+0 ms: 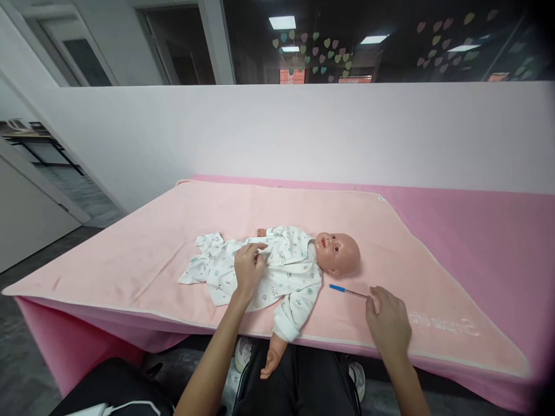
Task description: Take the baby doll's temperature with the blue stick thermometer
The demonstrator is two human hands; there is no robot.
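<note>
Head camera looked down on a worktop covered by a pale pink blanket (pixel 173 231) over a deeper pink sheet (pixel 485 231). At the centre of the frame lay a baby doll (pixel 299 263) on its back, head toward the right, dressed in a white printed sleepsuit (pixel 269 274), one bare arm hanging over the near edge. The left hand (pixel 248 267) rested on the doll's chest, fingers (pixel 255 248) loosely curled against the fabric, pinching nothing that could be made out. The right hand (pixel 389 323), lower right of centre, held the near end of a thin blue-tipped thermometer (pixel 348 292) between thumb and fingertips; the stick lay on the blanket just below the doll's head, apart from it.
</note>
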